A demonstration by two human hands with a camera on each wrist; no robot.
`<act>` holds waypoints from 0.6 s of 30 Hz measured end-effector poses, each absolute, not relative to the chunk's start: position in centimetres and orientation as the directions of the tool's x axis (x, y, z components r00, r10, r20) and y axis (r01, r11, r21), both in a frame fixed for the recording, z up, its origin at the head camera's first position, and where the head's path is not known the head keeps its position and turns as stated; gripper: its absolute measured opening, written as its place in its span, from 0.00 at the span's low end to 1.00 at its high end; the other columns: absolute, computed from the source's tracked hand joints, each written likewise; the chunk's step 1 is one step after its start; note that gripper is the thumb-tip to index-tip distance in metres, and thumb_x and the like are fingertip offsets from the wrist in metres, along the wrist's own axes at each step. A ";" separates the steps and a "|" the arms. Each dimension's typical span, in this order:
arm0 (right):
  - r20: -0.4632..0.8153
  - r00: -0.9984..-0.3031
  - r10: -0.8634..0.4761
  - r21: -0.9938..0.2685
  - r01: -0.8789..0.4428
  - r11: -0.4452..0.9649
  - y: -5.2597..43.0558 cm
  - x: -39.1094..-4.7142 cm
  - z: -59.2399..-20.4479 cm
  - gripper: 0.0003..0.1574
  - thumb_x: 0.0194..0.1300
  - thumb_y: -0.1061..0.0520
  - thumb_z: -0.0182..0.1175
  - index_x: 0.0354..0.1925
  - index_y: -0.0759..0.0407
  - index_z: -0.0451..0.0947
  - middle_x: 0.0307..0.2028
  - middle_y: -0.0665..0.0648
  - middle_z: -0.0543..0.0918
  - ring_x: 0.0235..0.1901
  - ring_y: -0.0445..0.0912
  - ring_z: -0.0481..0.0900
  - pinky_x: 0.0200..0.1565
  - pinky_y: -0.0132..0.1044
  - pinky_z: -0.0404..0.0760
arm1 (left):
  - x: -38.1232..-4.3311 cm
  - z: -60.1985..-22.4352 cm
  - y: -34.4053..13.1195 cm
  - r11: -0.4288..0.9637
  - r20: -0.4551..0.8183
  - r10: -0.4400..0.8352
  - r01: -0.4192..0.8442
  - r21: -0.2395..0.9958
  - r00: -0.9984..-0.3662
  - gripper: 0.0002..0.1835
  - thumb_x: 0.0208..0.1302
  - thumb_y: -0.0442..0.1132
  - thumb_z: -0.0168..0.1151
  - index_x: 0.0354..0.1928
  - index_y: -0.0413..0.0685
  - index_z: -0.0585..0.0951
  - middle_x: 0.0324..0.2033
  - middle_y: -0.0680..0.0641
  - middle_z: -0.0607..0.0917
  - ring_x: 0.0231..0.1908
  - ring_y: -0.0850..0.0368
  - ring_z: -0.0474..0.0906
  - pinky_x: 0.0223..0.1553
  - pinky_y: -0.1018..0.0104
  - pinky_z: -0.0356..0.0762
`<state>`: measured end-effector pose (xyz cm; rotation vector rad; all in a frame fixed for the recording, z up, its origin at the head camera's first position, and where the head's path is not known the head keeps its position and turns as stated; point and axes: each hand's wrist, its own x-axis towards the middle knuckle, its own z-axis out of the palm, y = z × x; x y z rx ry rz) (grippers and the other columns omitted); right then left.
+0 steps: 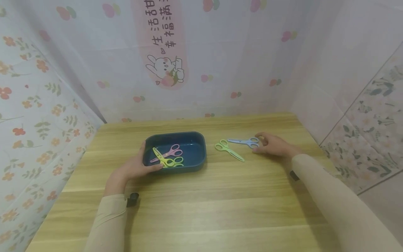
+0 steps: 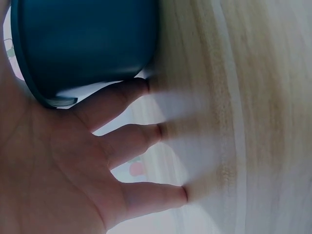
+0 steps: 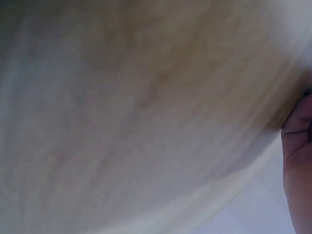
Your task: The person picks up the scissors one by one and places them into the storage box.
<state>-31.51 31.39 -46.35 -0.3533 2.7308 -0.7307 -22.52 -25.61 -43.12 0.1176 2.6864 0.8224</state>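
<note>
Down on the pale wooden table sits a dark teal rectangular plastic tray, a little toward nine o'clock of the table's middle. The left hand rests against the tray's near-left corner, at about seven o'clock of it — thumb along the near rim, fingers laid on the left wall, loosely bent and steadying rather than clamping. In the left wrist view the same tray fills the upper left, and the fingers reach out nearly straight past its rim onto the wood.

Inside the tray lie three small pairs of plastic-handled scissors: a pink pair slanting toward one o'clock, a yellow pair crossing over it, and a green pair at the near side, only its handle loops plain to see.

At three o'clock of the tray, apart from it on the bare wood, lies another light green pair of scissors, loops toward the tray and blades pointing to about four o'clock. Just beyond it, at one o'clock, lies a light blue pair of scissors with its blades pointing to nine o'clock. The right hand is at the blue pair's handle loops, fingertips curled round them — thumb on the near side, forefinger arched over the far side. Whether the pair has left the table I cannot tell. The right wrist view is a blur of wood grain with a sliver of the hand at its right edge
</note>
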 end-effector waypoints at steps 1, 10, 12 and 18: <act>-0.214 -0.927 -0.308 -0.515 -0.161 0.842 31.4 -31.6 -46.4 0.59 0.65 0.29 0.71 0.80 0.56 0.61 0.46 0.61 0.81 0.43 0.51 0.76 0.47 0.44 0.77 | -22.5 -43.1 -25.6 0.833 -0.285 0.171 -0.017 0.554 -0.943 0.77 0.58 0.76 0.69 0.85 0.47 0.25 0.79 0.20 0.55 0.75 0.21 0.64 0.73 0.30 0.68; -0.216 -0.929 -0.301 -0.492 -0.162 0.856 31.5 -31.9 -46.7 0.57 0.65 0.29 0.71 0.79 0.53 0.64 0.47 0.61 0.79 0.44 0.52 0.75 0.46 0.43 0.74 | -22.5 -43.2 -25.6 0.845 -0.283 0.171 -0.007 0.534 -0.944 0.78 0.58 0.77 0.68 0.84 0.46 0.25 0.80 0.20 0.55 0.75 0.20 0.63 0.72 0.30 0.69; -0.219 -0.926 -0.307 -0.487 -0.169 0.857 31.5 -31.9 -46.6 0.56 0.66 0.30 0.71 0.79 0.54 0.64 0.46 0.62 0.79 0.43 0.52 0.75 0.47 0.45 0.75 | -22.5 -43.2 -25.6 0.840 -0.284 0.174 -0.008 0.543 -0.943 0.78 0.58 0.77 0.68 0.84 0.46 0.25 0.80 0.20 0.54 0.76 0.20 0.63 0.73 0.30 0.68; -0.226 -0.925 -0.304 -0.478 -0.167 0.863 31.4 -31.8 -46.4 0.55 0.66 0.30 0.71 0.79 0.53 0.64 0.49 0.63 0.80 0.47 0.54 0.76 0.54 0.54 0.77 | -22.5 -43.1 -25.6 0.836 -0.285 0.175 -0.011 0.548 -0.942 0.77 0.58 0.76 0.69 0.84 0.47 0.25 0.80 0.20 0.53 0.76 0.19 0.61 0.74 0.30 0.67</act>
